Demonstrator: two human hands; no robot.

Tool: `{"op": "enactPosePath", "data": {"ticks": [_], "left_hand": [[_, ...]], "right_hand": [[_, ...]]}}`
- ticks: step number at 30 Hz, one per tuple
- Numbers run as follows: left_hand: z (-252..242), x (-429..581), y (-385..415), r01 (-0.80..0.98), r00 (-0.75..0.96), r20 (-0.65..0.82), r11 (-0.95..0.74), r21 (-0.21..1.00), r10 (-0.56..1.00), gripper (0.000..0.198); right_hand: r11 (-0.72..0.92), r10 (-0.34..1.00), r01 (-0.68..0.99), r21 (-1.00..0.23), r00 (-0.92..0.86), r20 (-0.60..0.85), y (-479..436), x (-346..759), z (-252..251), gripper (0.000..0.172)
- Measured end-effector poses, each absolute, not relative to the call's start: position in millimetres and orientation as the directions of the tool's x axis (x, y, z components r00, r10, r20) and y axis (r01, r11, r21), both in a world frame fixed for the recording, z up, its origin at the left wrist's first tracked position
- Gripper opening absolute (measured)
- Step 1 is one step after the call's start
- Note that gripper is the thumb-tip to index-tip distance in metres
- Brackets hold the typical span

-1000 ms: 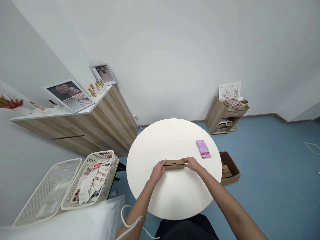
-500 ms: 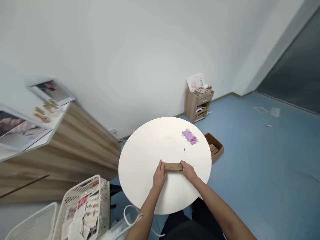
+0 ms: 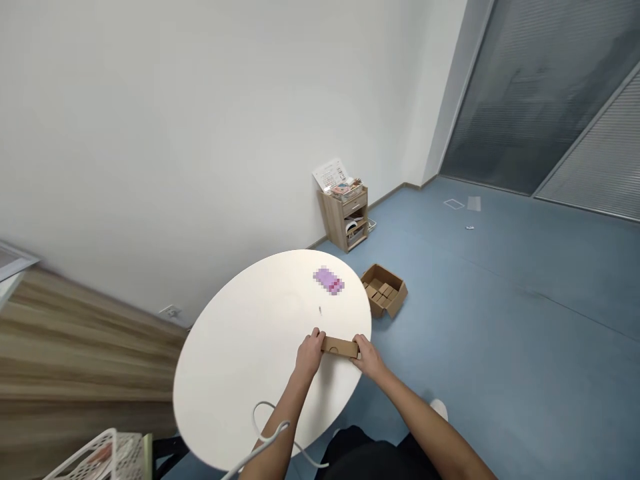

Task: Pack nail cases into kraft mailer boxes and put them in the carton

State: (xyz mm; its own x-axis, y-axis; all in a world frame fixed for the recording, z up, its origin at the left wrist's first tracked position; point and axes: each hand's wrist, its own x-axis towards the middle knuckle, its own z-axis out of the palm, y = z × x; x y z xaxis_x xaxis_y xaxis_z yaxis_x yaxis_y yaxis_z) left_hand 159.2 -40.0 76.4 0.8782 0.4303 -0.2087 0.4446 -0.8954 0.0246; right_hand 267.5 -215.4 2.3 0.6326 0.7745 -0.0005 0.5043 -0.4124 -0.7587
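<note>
A small, narrow brown cardboard box (image 3: 340, 347) is held between my two hands above the white round table (image 3: 235, 353). My left hand (image 3: 310, 352) closes on its left end, and my right hand (image 3: 367, 356) grips the right end. Past the box, a tiny dark object (image 3: 320, 311), too small to name, lies on the tabletop. Farther back on the table sits a purple, pixelated flat item (image 3: 329, 280).
An open cardboard box (image 3: 395, 301) with several small brown boxes inside stands on the floor right of the table. A small wooden cabinet (image 3: 333, 217) is by the wall. A white basket (image 3: 127, 453) stands lower left. A white cable (image 3: 260, 450) crosses near my left forearm.
My view has turned to the right, so the table sits farther left and the floor box shows more fully. Both hands still hold the narrow box, now nearer the table's right edge.
</note>
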Motion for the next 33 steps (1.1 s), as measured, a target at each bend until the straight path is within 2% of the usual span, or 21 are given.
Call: {"op": "enactPosePath", "data": {"ticks": [3,7,11,14,16,21,26,30,33], "left_hand": [[84.4,221.5,-81.4,0.386,0.912,-0.182,-0.920,0.073,0.369,0.027],[84.9,300.2,-144.7,0.314,0.949,-0.094,-0.894,0.321,0.300,0.027],[75.6,358.0,-197.0,0.286,0.941,-0.014,-0.774,0.565,0.338,0.029],[66.1,388.0,-219.2,0.327,0.911,-0.024,-0.685,0.651,0.413,0.029],[59.0,404.3,-225.1,0.368,0.884,-0.039,-0.640,0.674,0.466,0.029],[33.6,445.1,-214.2,0.449,0.793,-0.023,-0.560,0.696,0.609,0.028],[-12.9,505.0,-183.3,0.460,0.683,-0.011,-0.418,0.783,0.730,0.034],[-57.7,563.6,-172.0,0.529,0.660,-0.183,-0.278,0.802,0.728,0.040],[-88.7,598.8,-168.2,0.667,0.615,-0.348,-0.232,0.707,0.708,0.039]], "right_hand": [[-0.361,0.687,0.379,-0.852,0.726,0.032,-264.5,319.9,-1.5,0.026],[-0.363,0.607,0.314,-0.877,0.794,0.034,-347.0,413.4,3.6,0.034],[-0.361,0.652,0.280,-0.890,0.758,-0.026,-414.1,504.2,19.2,0.043],[-0.325,0.731,0.162,-0.932,0.668,-0.139,-431.1,556.5,26.7,0.043],[-0.328,0.770,0.147,-0.933,0.613,-0.174,-426.1,584.8,27.3,0.043],[-0.297,0.860,0.266,-0.917,0.493,-0.136,-377.1,652.8,20.6,0.045],[-0.282,0.926,0.354,-0.892,0.343,-0.157,-314.7,731.8,4.6,0.048],[-0.399,0.911,0.436,-0.807,0.284,-0.297,-283.5,797.7,-20.2,0.046],[-0.480,0.877,0.461,-0.746,0.250,-0.410,-265.2,846.1,-44.2,0.044]]}}
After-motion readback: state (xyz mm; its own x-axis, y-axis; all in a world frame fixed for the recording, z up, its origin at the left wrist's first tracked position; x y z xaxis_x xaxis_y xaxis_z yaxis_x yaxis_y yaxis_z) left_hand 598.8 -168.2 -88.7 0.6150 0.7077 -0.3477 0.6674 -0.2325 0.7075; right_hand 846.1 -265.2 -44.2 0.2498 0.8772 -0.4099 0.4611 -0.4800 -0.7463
